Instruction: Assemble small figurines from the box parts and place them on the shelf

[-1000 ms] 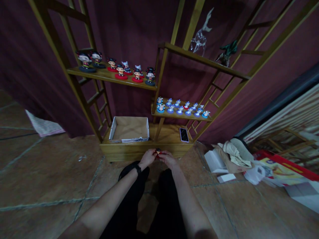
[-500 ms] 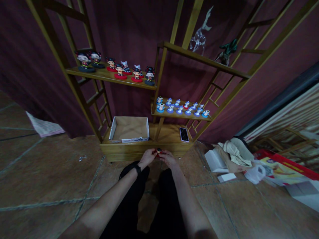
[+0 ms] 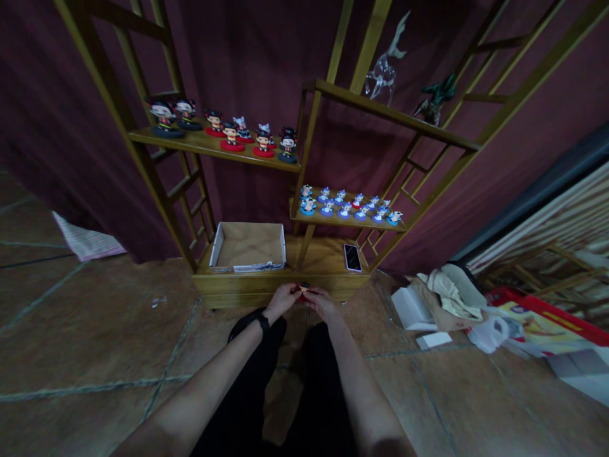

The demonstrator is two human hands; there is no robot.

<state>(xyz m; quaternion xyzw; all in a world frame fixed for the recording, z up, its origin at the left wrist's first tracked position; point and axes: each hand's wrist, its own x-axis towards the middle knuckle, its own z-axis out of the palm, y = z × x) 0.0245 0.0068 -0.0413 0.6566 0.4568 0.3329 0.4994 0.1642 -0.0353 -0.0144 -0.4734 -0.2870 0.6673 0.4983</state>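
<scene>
A small figurine (image 3: 304, 289) with dark hair and a red base is held between both hands, low in front of the wooden cabinet. My left hand (image 3: 284, 299) grips its left side, fingers closed. On the other side, my right hand (image 3: 322, 303) pinches it; the fingers partly hide its body. Similar red-based figurines (image 3: 231, 135) stand with dark-based figurines (image 3: 164, 117) on the upper left shelf (image 3: 200, 145). Several small blue-and-white figurines (image 3: 344, 209) stand in rows on the lower right shelf (image 3: 333, 222).
A shallow cardboard box (image 3: 250, 246) and a phone (image 3: 353, 257) lie on the cabinet top (image 3: 323, 254). A clear deer ornament (image 3: 382, 76) and a green sculpture (image 3: 435, 100) stand on the upper right shelf. White boxes (image 3: 413, 309), cloth (image 3: 450, 295) and a plastic bag (image 3: 490, 333) are on the floor at right.
The view has shifted very slightly. Both hands stay on the figurine in nearly the same place, with no other visible movement.
</scene>
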